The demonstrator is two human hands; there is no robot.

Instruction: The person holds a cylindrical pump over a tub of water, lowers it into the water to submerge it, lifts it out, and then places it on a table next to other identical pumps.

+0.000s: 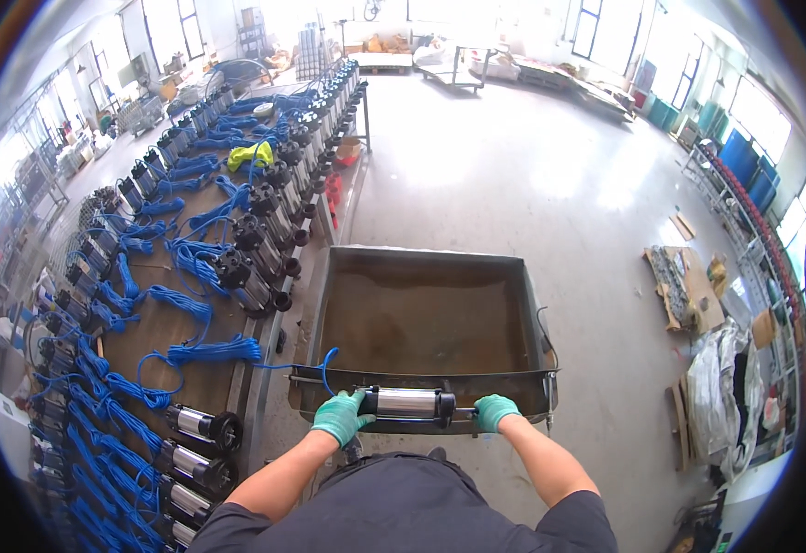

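A steel-bodied submersible pump (410, 405) with black ends lies sideways across the near edge of a water-filled tank (523, 313). My left hand (340, 417), in a green glove, is closed on the pump's left end, where a blue cable (327, 361) loops up. To the right of the pump, my right hand (495, 413), gloved the same, is closed around a thin metal rod (465, 409) that meets the pump's right end. The fingers of the right hand partly hide what they grip.
On my left, a long bench (135, 346) carries rows of similar pumps (246, 281) and bundles of blue cable (214, 350). A yellow-green cloth (251, 157) lies among them. To the right are wooden pallets (688, 286), white sheeting (721, 387) and a long rack (753, 230).
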